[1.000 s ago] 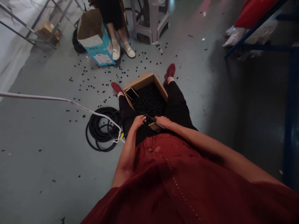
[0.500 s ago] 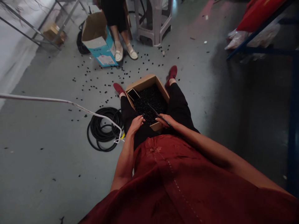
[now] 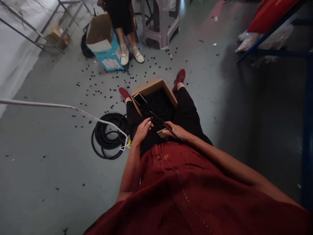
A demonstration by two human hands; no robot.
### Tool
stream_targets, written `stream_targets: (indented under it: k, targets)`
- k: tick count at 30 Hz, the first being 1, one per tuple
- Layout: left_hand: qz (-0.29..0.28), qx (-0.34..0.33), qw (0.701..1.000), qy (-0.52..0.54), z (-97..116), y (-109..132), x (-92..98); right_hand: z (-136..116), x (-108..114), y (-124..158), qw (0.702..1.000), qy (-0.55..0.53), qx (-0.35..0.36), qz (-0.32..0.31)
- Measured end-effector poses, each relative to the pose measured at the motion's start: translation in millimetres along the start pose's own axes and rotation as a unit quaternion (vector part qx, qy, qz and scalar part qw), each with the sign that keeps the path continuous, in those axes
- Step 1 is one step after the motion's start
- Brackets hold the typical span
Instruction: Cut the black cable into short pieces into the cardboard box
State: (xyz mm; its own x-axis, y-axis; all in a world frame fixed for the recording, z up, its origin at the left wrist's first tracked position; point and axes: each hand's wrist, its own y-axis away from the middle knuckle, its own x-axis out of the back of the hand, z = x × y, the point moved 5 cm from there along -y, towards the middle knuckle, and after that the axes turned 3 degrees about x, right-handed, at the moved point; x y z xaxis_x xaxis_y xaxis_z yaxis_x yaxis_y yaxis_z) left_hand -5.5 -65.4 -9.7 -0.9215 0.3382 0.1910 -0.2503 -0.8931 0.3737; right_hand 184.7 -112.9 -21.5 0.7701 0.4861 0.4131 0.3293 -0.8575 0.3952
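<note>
An open cardboard box (image 3: 149,87) full of small black pieces (image 3: 158,106) rests between my knees, with a phone (image 3: 139,98) lying in its left corner. My right hand (image 3: 176,130) sits at the box's near edge, closed on a thin black cable (image 3: 163,123) that slants up and left over the pieces. My left hand (image 3: 143,128) is at the box's near left corner, fingers pinched together close to the cable's free end; what they hold is too small to make out.
A coil of black cable (image 3: 109,135) lies on the floor to my left, crossed by a white cord (image 3: 61,106). Black pieces are scattered over the grey floor. Another person's legs (image 3: 127,42), a blue-and-white box (image 3: 104,40) and a plastic stool (image 3: 161,23) stand ahead. Blue racking (image 3: 306,107) lines the right.
The cable in my right hand has swung from lying low across the box edge to slanting up over the pieces. My left hand has shifted slightly toward its tip.
</note>
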Motion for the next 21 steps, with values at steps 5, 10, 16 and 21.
stream_targets:
  k: [5, 10, 16, 21]
  targets:
    - [0.006, 0.018, 0.999, -0.034, -2.0, -1.1, -4.4, -6.2, -0.6, 4.2, 0.998, 0.061, 0.008, -0.013]
    - [0.006, 0.019, 0.998, -0.055, -0.6, -0.8, -7.0, -8.4, -0.2, 4.0, 0.996, 0.090, 0.017, -0.008]
    - [0.004, 0.012, 0.998, -0.059, 0.9, 0.4, -6.8, -8.6, 0.4, 5.2, 0.996, 0.079, 0.021, -0.021]
    - [-0.003, 0.011, 0.998, -0.068, -0.1, -0.1, -6.9, -9.1, 0.2, 4.9, 0.996, 0.074, 0.027, -0.033]
